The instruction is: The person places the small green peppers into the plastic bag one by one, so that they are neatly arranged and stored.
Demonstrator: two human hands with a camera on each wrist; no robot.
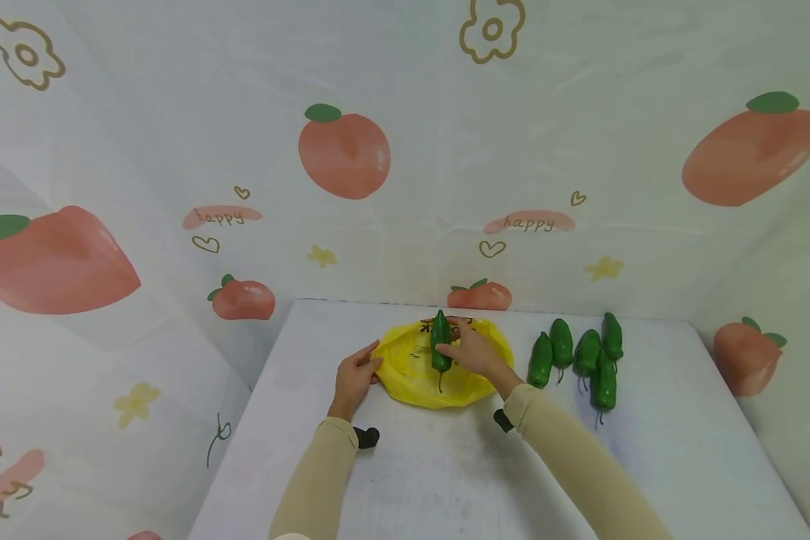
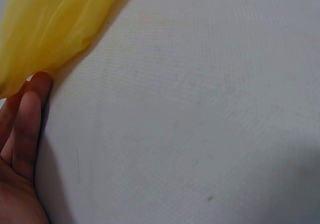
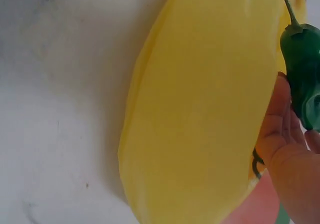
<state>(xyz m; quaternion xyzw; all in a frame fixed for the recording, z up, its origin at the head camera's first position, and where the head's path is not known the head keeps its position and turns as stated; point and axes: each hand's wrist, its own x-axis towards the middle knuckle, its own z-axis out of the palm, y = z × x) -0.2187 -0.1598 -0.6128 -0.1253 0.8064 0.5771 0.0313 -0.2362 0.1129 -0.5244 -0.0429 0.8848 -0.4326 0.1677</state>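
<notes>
A yellow plastic bag (image 1: 405, 375) lies spread with its mouth facing up on the white table, dark print on its inner side. My left hand (image 1: 353, 381) pinches the bag's left rim between thumb and fingers; in the left wrist view the fingertips sit right at the yellow edge (image 2: 55, 29). Over the bag's opening, my right hand (image 1: 471, 349) holds a green pepper (image 1: 440, 341) by its side, stem pointing toward me. The right wrist view shows that pepper (image 3: 302, 69) against the fingers, beside the bag's bulging wall (image 3: 200, 104).
Several green peppers (image 1: 587, 352) lie in a loose group on the table, right of the bag. The white table (image 1: 432, 487) meets a fruit-printed wall cloth (image 1: 418, 247) at its back edge. Dark wrist-camera parts (image 1: 367, 437) show beside the sleeves.
</notes>
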